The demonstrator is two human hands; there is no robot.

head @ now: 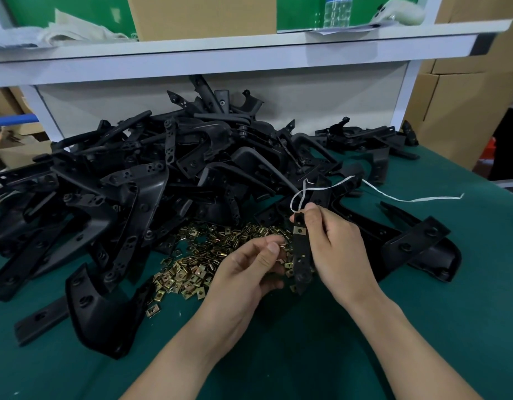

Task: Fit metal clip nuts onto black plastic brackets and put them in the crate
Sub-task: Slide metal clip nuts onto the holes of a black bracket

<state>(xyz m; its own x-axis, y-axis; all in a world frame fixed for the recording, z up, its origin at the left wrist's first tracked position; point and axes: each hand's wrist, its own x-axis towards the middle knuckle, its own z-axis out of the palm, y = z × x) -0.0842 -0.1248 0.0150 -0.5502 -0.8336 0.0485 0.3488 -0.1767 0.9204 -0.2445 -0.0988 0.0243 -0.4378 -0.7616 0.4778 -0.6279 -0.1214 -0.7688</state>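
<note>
My right hand grips a black plastic bracket upright over the table, and a metal clip nut sits on its upper end. My left hand is just left of the bracket, with thumb and fingers pinching a brass-coloured clip nut. Under both hands lies a loose pile of clip nuts on the green table. A big heap of black brackets fills the table behind. No crate is in view.
A white string trails from the heap to the right. A large curved bracket lies at the front left, another at the right. A white shelf overhangs the back. Cardboard boxes stand at the right.
</note>
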